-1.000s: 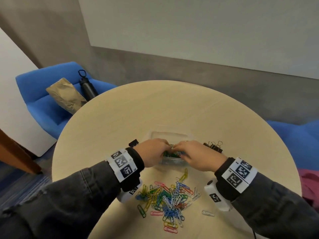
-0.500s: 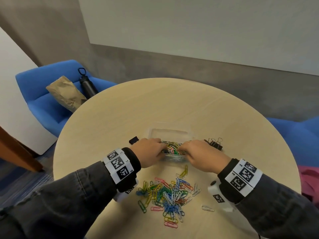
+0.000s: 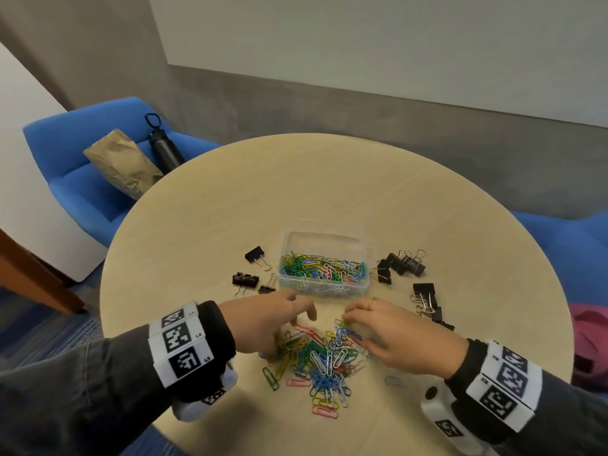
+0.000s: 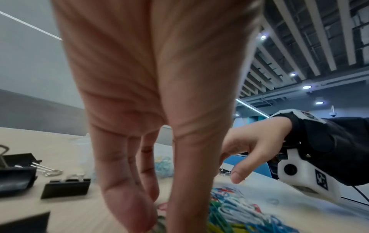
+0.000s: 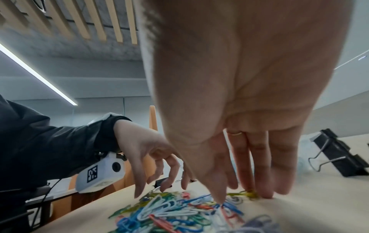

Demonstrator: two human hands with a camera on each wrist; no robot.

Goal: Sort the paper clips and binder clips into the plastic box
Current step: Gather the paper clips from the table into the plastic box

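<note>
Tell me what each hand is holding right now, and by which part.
Nothing is held. The left hand and right hand reach down with loose fingers onto the paper clip pile; no grip has closed on any clip.

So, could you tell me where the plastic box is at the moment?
In the head view the plastic box sits mid-table, just beyond both hands, with black binder clips on either side.

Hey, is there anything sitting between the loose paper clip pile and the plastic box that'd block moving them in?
Nothing visible. Bare table lies between the paper clip pile and the plastic box, which has no lid on. The binder clips lie off to its sides.
</note>
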